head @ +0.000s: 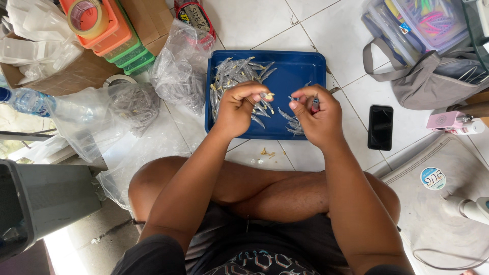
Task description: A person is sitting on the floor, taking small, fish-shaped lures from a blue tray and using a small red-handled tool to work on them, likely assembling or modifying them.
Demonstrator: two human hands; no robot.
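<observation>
A blue tray (298,66) lies on the white tiled floor in front of my crossed legs. A heap of small silvery fish-shaped lures (232,76) fills its left side, and a smaller bunch (291,122) lies near its front edge. My left hand (239,107) pinches one small silvery lure (266,95) with a yellowish tip between thumb and fingers. My right hand (316,114) is closed around a small red-handled tool (315,105), whose tip points toward the lure. Both hands hover over the tray, almost touching.
Clear plastic bags (178,71) of more lures lie left of the tray. Stacked orange and green boxes (114,38) with a tape roll stand far left. A black phone (380,127) lies at right, near a grey bag (433,76). Small yellow bits (267,152) lie on the floor.
</observation>
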